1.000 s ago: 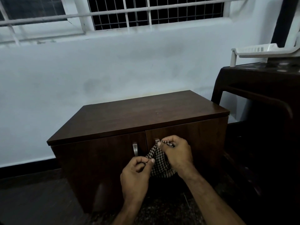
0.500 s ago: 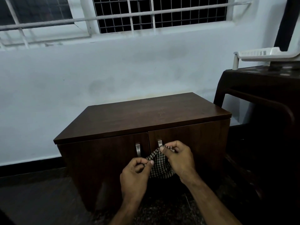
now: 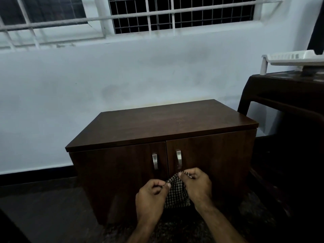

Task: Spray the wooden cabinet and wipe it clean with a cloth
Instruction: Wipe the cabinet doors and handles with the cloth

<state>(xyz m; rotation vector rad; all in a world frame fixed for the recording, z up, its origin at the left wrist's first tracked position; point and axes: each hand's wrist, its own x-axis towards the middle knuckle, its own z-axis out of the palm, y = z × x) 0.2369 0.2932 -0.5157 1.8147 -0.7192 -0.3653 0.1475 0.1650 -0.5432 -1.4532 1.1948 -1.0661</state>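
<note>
A low dark wooden cabinet [image 3: 163,125] with two doors and two metal handles [image 3: 155,161] stands against the white wall. In front of its doors I hold a black-and-white checked cloth [image 3: 176,194] between both hands. My left hand [image 3: 150,199] pinches the cloth's left edge between thumb and finger. My right hand [image 3: 197,186] grips its upper right edge, just below the right door handle. The cloth hangs bunched between them. No spray bottle is in view.
A dark brown plastic table [image 3: 287,95] stands to the right of the cabinet, with a white plastic rack [image 3: 289,58] on top. A barred window [image 3: 175,13] runs above the wall. The floor [image 3: 43,207] is dark.
The view has shifted, so the cabinet sits further right and higher in frame. Both hands keep holding the cloth and sit lower against the cabinet doors.
</note>
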